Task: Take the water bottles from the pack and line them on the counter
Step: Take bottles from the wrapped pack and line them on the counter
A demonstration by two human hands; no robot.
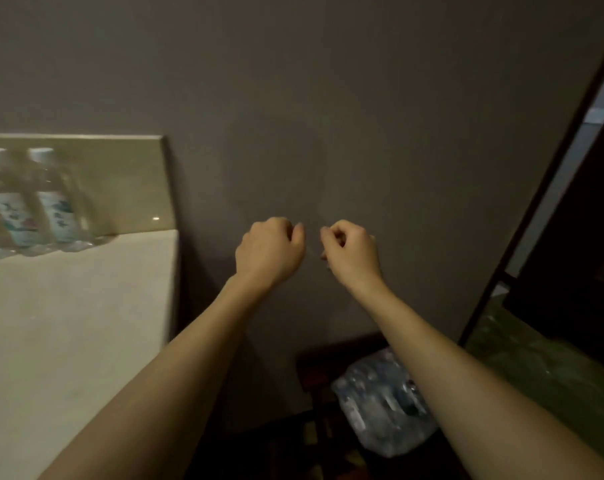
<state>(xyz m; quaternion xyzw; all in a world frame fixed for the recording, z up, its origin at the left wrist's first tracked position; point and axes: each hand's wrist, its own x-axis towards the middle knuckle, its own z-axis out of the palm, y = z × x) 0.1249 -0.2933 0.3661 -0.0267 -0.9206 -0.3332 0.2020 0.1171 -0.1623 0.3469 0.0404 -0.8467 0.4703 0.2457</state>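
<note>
Water bottles (34, 199) on table at far left; both hands raised before the wall.

Two capped, labelled bottles stand upright side by side at the back of the pale table (68, 323), against its glossy backsplash (120, 181); a third is cut off by the left edge. The plastic-wrapped pack (380, 410) sits low at bottom centre-right on a dark stand (311, 362), well apart from the table. Left hand (269, 251) and right hand (351, 252) are held close together in front of the grey wall (328, 98), both curled into loose fists, fingertips pinched. A faint thin film seems stretched between them, but whether either hand grips anything cannot be told.
</note>
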